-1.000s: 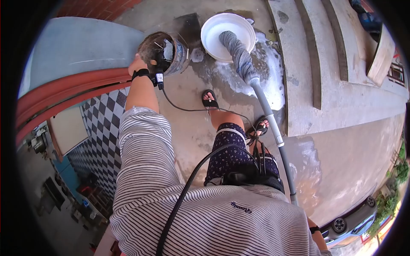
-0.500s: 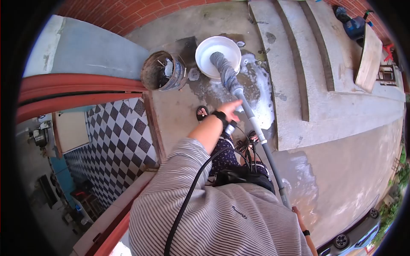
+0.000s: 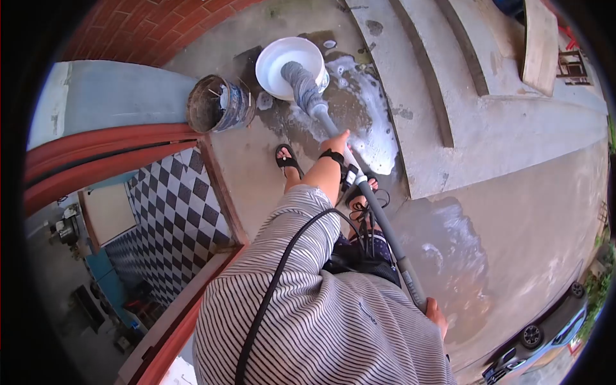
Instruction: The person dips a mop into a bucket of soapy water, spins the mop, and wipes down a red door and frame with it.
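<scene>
A twist mop (image 3: 367, 187) with a grey-and-white handle slants across the view. Its twisted grey strands (image 3: 301, 85) reach into a white bucket (image 3: 290, 42) of whitish liquid. My left hand (image 3: 336, 142) is closed round the upper handle just below the mop's collar; some of its fingers are hidden behind the pole. At the lower end of the handle, near my right hip, my right hand (image 3: 436, 316) is wrapped round the grip.
A grimy bucket (image 3: 239, 108) with debris stands left of the white one. Foamy water (image 3: 369, 109) wets the ground beside concrete steps (image 3: 410, 115). A doorway with a checkered floor (image 3: 176, 221) lies left. A car (image 3: 539, 337) is parked lower right.
My left hand, earlier with fingers extended beside the handle, has closed round it. The view has shifted, so the buckets appear farther left and higher. My right hand shows more fully.
</scene>
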Demonstrator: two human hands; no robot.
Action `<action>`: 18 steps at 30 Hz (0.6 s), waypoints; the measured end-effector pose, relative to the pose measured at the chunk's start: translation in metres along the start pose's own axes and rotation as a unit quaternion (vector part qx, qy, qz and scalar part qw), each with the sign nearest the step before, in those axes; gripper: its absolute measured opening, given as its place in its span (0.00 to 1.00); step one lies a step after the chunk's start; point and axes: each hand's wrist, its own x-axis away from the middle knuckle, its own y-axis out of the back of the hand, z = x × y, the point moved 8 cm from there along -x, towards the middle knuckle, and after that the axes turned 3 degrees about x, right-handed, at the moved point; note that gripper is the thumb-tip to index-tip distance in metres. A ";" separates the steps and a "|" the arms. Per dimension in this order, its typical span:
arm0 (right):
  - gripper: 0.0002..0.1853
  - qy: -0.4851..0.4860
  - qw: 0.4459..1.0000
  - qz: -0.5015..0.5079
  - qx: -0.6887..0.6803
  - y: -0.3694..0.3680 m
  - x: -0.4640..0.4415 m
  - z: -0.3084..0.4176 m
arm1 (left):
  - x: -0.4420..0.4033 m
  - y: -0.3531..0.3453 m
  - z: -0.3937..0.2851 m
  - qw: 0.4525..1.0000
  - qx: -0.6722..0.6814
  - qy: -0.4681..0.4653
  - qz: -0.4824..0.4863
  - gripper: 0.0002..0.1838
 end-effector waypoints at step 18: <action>0.25 0.031 0.663 0.544 -0.513 -0.089 0.002 -0.009 | 0.011 -0.001 -0.012 0.988 0.090 0.058 0.111 0.06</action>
